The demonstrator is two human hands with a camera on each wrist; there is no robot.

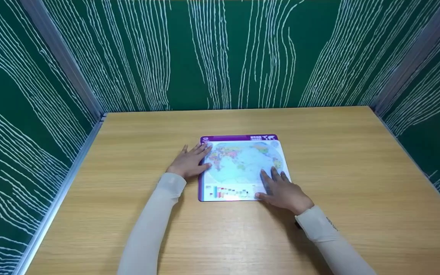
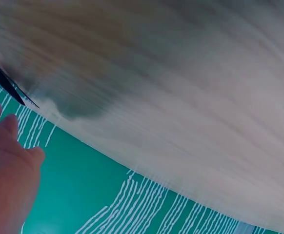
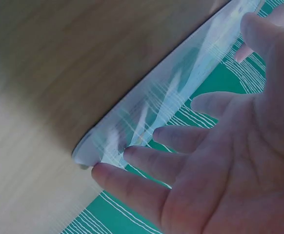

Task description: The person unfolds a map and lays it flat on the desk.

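A flat board printed with a world map [image 1: 239,168] lies on the wooden table, with a purple band along its far edge and coloured legend blocks near its front. My left hand [image 1: 193,162] is spread at the board's left edge, fingertips over the upper left corner. At the lower right corner my right hand [image 1: 283,192] rests with its fingers reaching onto the map. In the right wrist view, the right hand's [image 3: 215,161] straight fingers lie along the board's glossy surface [image 3: 147,105]. The left wrist view catches part of the left hand [image 2: 12,156] beside the board's dark edge [image 2: 5,80].
The light wooden table [image 1: 147,130] extends around the board on all sides. Green panels with white wavy lines [image 1: 197,53] stand behind it and at both sides, joined by grey metal posts [image 1: 63,57].
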